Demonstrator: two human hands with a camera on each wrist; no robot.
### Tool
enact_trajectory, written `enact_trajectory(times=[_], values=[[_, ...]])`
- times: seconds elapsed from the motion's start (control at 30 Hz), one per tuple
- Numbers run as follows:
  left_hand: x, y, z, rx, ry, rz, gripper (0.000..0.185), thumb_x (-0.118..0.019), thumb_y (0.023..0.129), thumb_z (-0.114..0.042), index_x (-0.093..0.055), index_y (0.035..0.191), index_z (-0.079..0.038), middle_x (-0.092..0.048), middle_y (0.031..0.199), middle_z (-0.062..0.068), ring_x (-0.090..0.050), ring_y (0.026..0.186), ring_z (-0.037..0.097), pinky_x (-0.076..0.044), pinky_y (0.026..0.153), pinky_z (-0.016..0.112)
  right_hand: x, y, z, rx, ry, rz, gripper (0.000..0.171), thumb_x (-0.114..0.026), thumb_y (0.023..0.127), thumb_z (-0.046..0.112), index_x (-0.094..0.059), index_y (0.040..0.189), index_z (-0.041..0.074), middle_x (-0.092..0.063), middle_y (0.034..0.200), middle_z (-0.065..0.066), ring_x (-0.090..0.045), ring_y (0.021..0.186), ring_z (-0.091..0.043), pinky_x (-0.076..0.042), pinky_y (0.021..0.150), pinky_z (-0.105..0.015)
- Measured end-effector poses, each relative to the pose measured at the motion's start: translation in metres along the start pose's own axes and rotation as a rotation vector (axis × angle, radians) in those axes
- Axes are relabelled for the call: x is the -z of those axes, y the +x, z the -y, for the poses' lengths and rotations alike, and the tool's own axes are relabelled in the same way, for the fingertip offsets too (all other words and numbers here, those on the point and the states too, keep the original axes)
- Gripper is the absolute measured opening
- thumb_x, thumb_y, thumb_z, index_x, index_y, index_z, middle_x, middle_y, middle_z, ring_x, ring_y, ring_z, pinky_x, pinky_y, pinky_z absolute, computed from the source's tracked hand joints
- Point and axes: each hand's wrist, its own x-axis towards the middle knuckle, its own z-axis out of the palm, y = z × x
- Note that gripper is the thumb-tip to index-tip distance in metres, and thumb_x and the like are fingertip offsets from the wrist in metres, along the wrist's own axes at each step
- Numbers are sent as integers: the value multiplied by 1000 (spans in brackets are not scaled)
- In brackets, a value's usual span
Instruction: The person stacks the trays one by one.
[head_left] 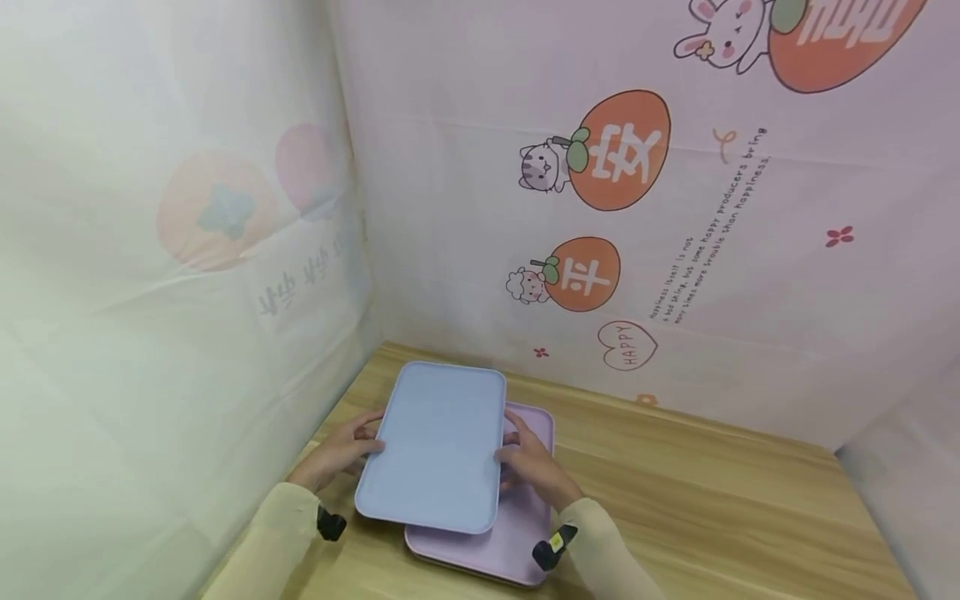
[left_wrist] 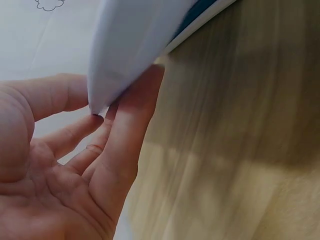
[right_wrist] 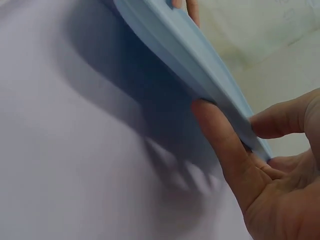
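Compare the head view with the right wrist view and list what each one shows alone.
Head view only: the left hand on the blue tray's left edge, the wooden table, the printed backdrop.
Right wrist view only: the fingers under the tray's rim, thumb on top.
Both: the right hand holding the blue tray above the pink tray.

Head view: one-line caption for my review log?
Both hands, left hand and right hand, hold a blue tray above a pink tray on a wooden table.
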Motion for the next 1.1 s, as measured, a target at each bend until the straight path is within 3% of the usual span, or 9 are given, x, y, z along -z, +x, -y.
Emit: enact_trajectory(times=[0.13, 0.37, 0.63, 1.1], values=[[-3, -2, 3, -26, -13, 55, 80, -70, 99, -6, -31, 169, -2, -71, 116, 20, -77, 88, 26, -67, 70, 43, 8, -3, -3, -8, 1, 29, 92, -67, 92, 2, -23, 173, 9, -54, 138, -34, -70, 93, -32, -66, 58, -43], [-9, -3, 6, -39, -45, 127, 85, -71, 98, -6, -27, 170, -1, -70, 118, 19, -77, 92, 25, -68, 70, 43, 20, -8, -7, -10, -27, 59, 90, -67, 95, 5, -24, 173, 11, -54, 142, -34, -71, 100, -32, -67, 62, -47], [-17, -3, 4, -55, -52, 159, 88, -73, 96, -4, -25, 169, 1, -72, 114, 17, -76, 87, 21, -65, 59, 33, 34, -15, -13, -11, -23, 85, 88, -68, 97, 7, -24, 173, 11, -53, 144, -34, -72, 95, -30, -66, 62, -43], [-31, 0, 2, -46, -65, 174, 88, -74, 96, -4, -26, 170, -1, -72, 120, 20, -76, 88, 23, -65, 57, 33, 44, -31, -20, -21, 17, 90, 84, -65, 100, 5, -21, 172, 4, -49, 146, -36, -69, 88, -29, -68, 64, -48]])
